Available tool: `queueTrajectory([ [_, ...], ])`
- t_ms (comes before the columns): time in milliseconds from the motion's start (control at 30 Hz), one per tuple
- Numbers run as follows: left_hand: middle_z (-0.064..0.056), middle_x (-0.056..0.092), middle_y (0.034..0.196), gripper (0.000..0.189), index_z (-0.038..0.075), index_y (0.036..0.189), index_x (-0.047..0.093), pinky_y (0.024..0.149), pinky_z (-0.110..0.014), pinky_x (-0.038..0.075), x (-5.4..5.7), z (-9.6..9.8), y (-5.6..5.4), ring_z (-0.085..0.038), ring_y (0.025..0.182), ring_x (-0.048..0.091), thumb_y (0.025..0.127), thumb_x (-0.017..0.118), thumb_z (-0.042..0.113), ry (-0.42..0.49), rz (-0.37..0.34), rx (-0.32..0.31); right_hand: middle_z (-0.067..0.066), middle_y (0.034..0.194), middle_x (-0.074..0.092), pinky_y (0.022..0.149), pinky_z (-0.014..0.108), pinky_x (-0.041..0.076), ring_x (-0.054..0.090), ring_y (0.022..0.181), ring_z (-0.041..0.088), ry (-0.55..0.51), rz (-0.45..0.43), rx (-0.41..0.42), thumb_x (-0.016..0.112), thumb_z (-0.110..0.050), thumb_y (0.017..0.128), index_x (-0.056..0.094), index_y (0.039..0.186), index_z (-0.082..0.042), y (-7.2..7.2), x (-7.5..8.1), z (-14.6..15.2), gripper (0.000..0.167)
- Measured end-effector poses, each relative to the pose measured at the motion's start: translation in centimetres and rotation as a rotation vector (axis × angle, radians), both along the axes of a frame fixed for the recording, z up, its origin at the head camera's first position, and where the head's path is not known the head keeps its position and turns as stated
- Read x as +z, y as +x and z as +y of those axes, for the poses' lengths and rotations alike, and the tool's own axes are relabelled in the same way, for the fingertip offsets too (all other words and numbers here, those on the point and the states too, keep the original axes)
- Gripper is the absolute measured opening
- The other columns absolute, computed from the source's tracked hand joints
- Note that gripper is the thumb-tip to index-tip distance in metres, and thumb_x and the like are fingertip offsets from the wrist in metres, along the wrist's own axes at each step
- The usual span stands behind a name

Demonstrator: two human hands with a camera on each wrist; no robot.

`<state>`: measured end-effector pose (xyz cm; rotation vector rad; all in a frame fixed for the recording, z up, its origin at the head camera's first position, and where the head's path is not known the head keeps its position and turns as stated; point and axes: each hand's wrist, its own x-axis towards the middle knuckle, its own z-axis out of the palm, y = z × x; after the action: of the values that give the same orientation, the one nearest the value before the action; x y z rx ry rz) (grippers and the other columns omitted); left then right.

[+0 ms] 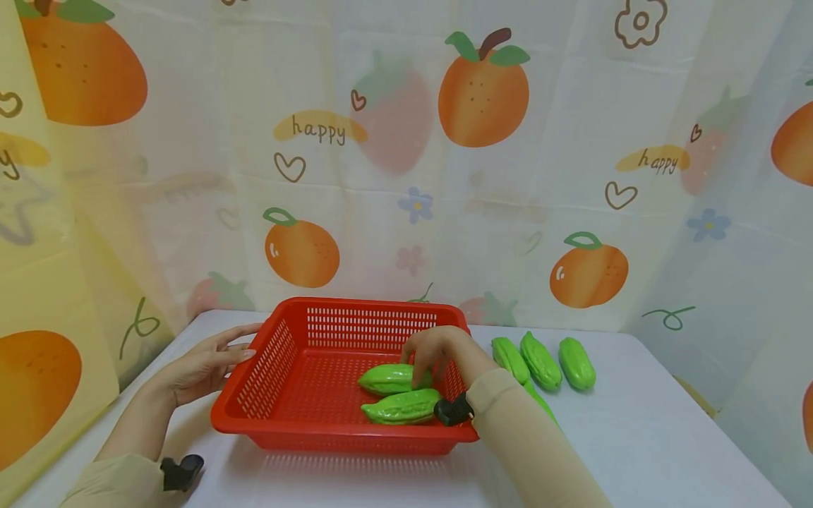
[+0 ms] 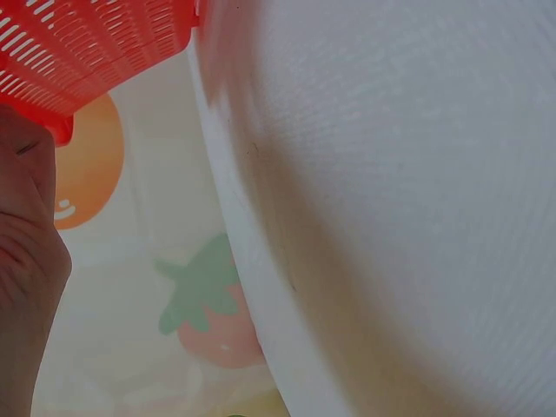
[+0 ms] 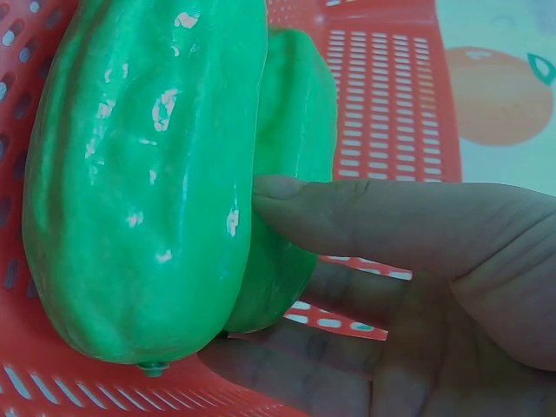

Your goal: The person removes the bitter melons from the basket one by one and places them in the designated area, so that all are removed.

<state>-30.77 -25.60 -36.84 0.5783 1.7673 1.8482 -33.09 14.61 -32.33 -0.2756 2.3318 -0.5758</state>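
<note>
Two glossy green bitter melons lie side by side in the right half of a red plastic basket (image 1: 267, 367). My right hand (image 1: 438, 349) reaches over the basket's right side and holds the right end of the rear bitter melon (image 1: 384, 379). In the right wrist view, the thumb presses that rear bitter melon (image 3: 295, 104) while the other fingers lie around its end. Closer to the camera is the front bitter melon (image 3: 139, 182), just beside the fingers. My left hand (image 1: 206, 363) touches the basket's left rim with its fingers extended.
On the white table (image 1: 660, 430), right of the basket, lie several more bitter melons (image 1: 576, 363), one partly hidden by the right sleeve (image 1: 527, 430). A fruit-print curtain (image 1: 406, 233) hangs behind the table. Black wrist devices (image 1: 182, 473) sit at both cuffs.
</note>
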Motion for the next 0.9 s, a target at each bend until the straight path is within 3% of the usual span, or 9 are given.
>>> queueTrajectory([
  [500, 0.006, 0.071, 0.118, 0.041, 0.029, 0.142, 0.036, 0.087, -0.042, 0.06, 0.08, -0.13, 0.02, -0.014, 0.096, 0.074, 0.105, 0.042, 0.014, -0.027, -0.007, 0.028, 0.008, 0.117, 0.056, 0.094, 0.043, 0.059, 0.061, 0.093, 0.02, -0.063, 0.024, -0.001, 0.073, -0.006, 0.085, 0.059, 0.124, -0.007, 0.12, 0.22, -0.03, 0.041],
  [733, 0.005, 0.071, 0.119, 0.037, 0.032, 0.137, 0.041, 0.087, -0.041, 0.06, 0.09, 0.04, 0.11, -0.015, 0.097, 0.074, 0.105, 0.042, 0.014, -0.006, -0.004, 0.006, 0.007, 0.116, 0.059, 0.086, 0.039, 0.061, 0.059, 0.081, 0.017, -0.098, 0.075, 0.02, 0.074, -0.008, 0.085, 0.06, 0.123, -0.006, 0.29, 0.5, -0.21, 0.041],
  [900, 0.005, 0.071, 0.119, 0.037, 0.032, 0.137, 0.04, 0.087, -0.041, 0.06, 0.12, 0.1, 0.15, -0.014, 0.097, 0.074, 0.104, 0.042, 0.014, -0.013, -0.005, 0.014, 0.006, 0.113, 0.059, 0.084, 0.038, 0.061, 0.061, 0.09, 0.018, -0.122, 0.118, -0.005, 0.077, -0.01, 0.084, 0.062, 0.12, -0.008, 0.44, 0.73, -0.37, 0.039],
])
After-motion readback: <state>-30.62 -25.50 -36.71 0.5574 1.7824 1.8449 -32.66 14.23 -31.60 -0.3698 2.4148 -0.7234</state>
